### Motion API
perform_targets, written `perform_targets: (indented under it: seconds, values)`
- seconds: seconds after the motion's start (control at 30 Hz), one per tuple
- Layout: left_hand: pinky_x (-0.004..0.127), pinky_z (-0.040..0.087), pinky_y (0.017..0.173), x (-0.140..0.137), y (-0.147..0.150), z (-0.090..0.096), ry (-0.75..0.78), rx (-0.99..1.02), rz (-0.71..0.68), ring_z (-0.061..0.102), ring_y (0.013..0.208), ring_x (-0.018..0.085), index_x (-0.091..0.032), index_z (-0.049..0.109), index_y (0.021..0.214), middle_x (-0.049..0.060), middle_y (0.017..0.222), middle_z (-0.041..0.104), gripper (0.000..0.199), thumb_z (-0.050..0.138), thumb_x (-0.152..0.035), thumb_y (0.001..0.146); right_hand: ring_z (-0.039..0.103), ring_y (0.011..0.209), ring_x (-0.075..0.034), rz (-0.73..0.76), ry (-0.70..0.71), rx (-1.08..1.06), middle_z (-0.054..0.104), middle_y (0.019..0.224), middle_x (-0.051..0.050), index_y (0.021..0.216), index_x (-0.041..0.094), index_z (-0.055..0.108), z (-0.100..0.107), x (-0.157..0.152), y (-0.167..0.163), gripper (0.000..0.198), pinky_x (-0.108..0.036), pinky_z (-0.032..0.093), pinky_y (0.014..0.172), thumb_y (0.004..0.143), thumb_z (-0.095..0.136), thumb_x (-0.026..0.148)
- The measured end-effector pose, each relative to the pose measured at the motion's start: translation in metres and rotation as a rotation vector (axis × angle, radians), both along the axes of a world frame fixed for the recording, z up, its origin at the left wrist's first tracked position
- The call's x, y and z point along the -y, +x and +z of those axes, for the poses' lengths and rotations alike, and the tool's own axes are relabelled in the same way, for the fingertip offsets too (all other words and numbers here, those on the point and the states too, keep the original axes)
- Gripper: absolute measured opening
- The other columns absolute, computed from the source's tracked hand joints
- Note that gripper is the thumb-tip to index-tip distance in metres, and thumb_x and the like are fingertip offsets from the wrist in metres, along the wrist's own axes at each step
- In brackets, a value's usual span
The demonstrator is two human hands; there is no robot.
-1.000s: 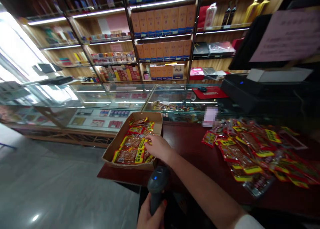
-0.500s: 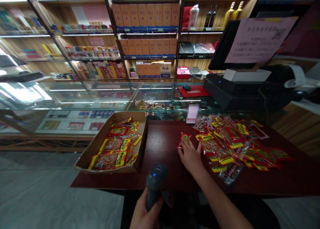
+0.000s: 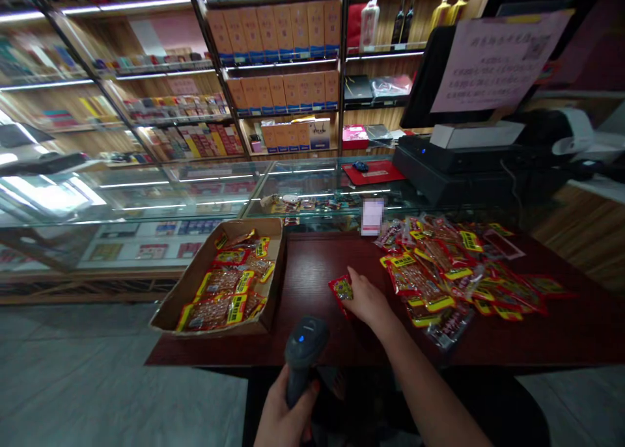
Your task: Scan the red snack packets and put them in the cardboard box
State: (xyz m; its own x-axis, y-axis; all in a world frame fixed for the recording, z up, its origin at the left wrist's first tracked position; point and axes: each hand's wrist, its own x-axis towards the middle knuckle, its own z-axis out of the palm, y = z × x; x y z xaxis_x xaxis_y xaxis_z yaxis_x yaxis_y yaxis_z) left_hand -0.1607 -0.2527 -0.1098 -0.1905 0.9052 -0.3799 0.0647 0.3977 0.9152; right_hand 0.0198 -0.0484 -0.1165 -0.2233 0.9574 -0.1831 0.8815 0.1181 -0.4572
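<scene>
My left hand (image 3: 288, 405) is wrapped round the handle of a dark barcode scanner (image 3: 306, 343) with a small blue light, held upright at the table's near edge. Over the dark red table, my right hand (image 3: 368, 298) grips a small red and yellow snack packet (image 3: 342, 288) by its right side; the fingers cover part of it. To the right of this hand lies a loose heap of snack packets (image 3: 430, 265), red and yellow. On the left, an open cardboard box (image 3: 274, 297) holds several similar packets (image 3: 224, 284) lying flat.
A glass display counter (image 3: 205, 174) runs behind the table (image 3: 312, 274). On it stand a monitor (image 3: 424, 76) with a paper sign and a mouse (image 3: 360, 166) on a red mat. Lit shelves (image 3: 283, 66) with boxes and bottles fill the back wall.
My right hand has closed on the small packet and drawn it a little left and nearer, turning it. The left hand and scanner stay nearly in place.
</scene>
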Motion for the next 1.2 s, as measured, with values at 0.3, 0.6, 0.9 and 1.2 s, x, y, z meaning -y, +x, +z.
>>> perform_targets:
  seconds: [0.3,0.6,0.9,1.2]
  values:
    - [0.02,0.032,0.044,0.0,0.002,0.003,0.0,0.009,-0.012,0.039,0.041,0.01,-0.014,0.064,0.115,-0.012,0.049,0.043,0.053,0.072,-0.056,0.084,0.071,0.118,-0.034,0.003,-0.02,-0.144,0.065,0.136,-0.026,0.15,0.009,0.054,-0.003,-0.014,-0.001,0.08,-0.038,0.05,0.102,0.072,0.07,0.0]
    - [0.019,0.03,0.043,-0.002,0.007,0.02,-0.011,-0.003,-0.018,0.04,0.043,0.009,-0.015,0.065,0.114,-0.012,0.053,0.042,0.038,0.07,-0.038,0.084,0.074,0.08,-0.024,-0.384,-0.011,-1.002,0.078,0.092,-0.004,0.104,0.023,0.068,-0.033,-0.019,-0.001,0.032,-0.035,0.058,0.074,0.076,0.07,0.039]
    - [0.019,0.035,0.045,-0.003,0.009,0.029,0.001,0.019,-0.089,0.042,0.047,0.01,-0.017,0.073,0.104,-0.008,0.058,0.048,0.026,0.074,-0.031,0.083,0.065,0.062,-0.018,-0.6,-0.024,-1.367,0.07,0.073,0.005,0.094,0.026,0.059,-0.02,-0.009,-0.005,0.048,-0.028,0.051,0.056,0.059,0.085,0.045]
    - [0.019,0.038,0.046,0.002,0.003,0.016,0.005,0.06,-0.074,0.043,0.049,0.01,-0.017,0.075,0.107,-0.007,0.059,0.052,0.031,0.078,-0.033,0.082,0.063,0.059,-0.017,-0.579,-0.042,-1.346,0.069,0.069,0.005,0.09,0.026,0.059,-0.009,-0.001,-0.014,0.048,-0.028,0.051,0.055,0.057,0.088,0.046]
